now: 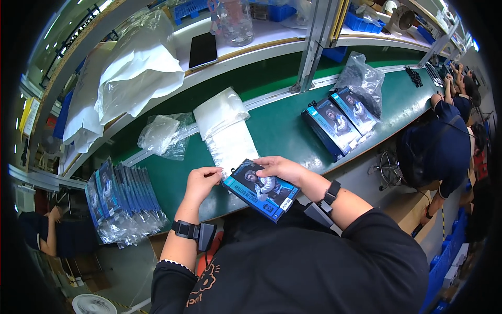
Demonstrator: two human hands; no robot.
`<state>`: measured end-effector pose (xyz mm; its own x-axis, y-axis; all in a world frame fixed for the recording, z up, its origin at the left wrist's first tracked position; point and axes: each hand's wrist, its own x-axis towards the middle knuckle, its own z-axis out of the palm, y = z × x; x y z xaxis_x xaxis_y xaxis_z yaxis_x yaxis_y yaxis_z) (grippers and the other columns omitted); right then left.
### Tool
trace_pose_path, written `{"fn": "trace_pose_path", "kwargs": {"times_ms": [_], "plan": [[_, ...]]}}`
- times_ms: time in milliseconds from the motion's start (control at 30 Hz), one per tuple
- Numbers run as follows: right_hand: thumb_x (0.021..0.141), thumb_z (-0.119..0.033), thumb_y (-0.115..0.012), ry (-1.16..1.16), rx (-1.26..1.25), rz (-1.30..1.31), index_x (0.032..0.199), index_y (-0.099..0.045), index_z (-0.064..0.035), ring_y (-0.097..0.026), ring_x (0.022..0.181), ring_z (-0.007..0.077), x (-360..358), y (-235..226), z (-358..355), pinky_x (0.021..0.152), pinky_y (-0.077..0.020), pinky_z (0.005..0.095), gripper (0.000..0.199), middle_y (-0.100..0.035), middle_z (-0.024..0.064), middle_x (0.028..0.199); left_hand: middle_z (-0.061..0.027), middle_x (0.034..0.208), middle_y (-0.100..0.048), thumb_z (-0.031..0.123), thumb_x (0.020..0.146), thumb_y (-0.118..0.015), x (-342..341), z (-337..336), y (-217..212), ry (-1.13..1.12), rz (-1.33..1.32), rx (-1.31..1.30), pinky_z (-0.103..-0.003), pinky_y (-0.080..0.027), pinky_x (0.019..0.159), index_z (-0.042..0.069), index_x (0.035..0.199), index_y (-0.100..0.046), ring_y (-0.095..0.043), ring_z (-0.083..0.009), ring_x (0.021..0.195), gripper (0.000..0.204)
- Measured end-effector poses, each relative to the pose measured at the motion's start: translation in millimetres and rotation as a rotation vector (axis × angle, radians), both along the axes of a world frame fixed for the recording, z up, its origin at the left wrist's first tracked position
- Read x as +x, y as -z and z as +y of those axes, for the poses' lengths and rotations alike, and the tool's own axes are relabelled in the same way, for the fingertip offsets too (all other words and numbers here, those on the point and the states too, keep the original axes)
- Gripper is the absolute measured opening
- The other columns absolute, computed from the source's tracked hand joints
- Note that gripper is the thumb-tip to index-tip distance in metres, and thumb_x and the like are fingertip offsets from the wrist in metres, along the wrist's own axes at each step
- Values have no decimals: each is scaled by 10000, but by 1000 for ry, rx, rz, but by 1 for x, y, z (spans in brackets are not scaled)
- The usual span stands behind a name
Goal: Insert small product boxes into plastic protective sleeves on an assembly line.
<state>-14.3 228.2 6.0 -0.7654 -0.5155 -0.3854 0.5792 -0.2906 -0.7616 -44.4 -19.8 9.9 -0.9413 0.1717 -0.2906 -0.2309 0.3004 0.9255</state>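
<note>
My right hand (281, 169) is closed on a flat blue-and-black printed box (262, 191), thumb on its front, at the near table edge. Beside the box's upper left corner, the fingertips of my left hand (203, 183) are pinched together; what lies between them, if anything, is too small to make out. Just beyond the box lies a stack of clear-white plastic bags (230, 144), its far end folded over. Similar boxes (337, 123) stand in two piles to the right. At the left is a row of bagged boxes (123, 196), upright and leaning together.
A crumpled clear bag (164, 135) lies left of the stack. Behind the right piles sits a clear bag of dark items (361, 83). The shelf holds a black phone (203, 51), a plastic jug (234, 23) and large white bags (136, 73). A co-worker (436, 141) is at right.
</note>
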Motion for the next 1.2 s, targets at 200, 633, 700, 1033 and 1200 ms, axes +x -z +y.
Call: {"fn": "trace_pose_path", "kwargs": {"times_ms": [200,633,700,1033,1200], "plan": [[833,-30,-522,205,109,140,1296,-292,108,-564,955,167,11,0,-18,829,-456,269,534,-527,170,1157,-64,676,-618,4,696,-603,1,11,-12,152,208,-243,-229,-437,558,-11,915,-662,-537,-81,583,227],[731,-24,-678,488,115,-48,759,-478,-9,-600,642,148,17,-22,-19,575,-503,262,202,-594,116,770,-145,958,-593,52,776,-622,23,35,-20,-118,641,-186,-296,-480,745,2,993,-581,-591,-209,849,227],[726,-52,-701,450,-14,-8,759,-499,-13,-594,640,128,22,-33,-22,583,-498,251,208,-604,88,733,-121,1019,-582,122,831,-597,17,38,-20,-309,169,340,-264,-476,763,-37,1060,-526,-581,-152,861,287],[665,-95,-741,-186,368,375,1393,-34,-10,-595,738,160,28,-65,-12,472,-480,241,1019,-518,188,1148,-174,1040,-592,134,821,-530,-7,14,-17,-334,-553,971,-399,-456,870,-57,1081,-516,-581,-285,950,323],[683,-73,-670,87,643,745,1401,-40,-58,-618,784,346,19,-61,-13,716,-485,337,956,-586,231,979,-181,1154,-534,147,859,-486,32,52,-34,-54,-530,1030,-461,-416,927,-43,1183,-438,-523,-343,1063,378]]}}
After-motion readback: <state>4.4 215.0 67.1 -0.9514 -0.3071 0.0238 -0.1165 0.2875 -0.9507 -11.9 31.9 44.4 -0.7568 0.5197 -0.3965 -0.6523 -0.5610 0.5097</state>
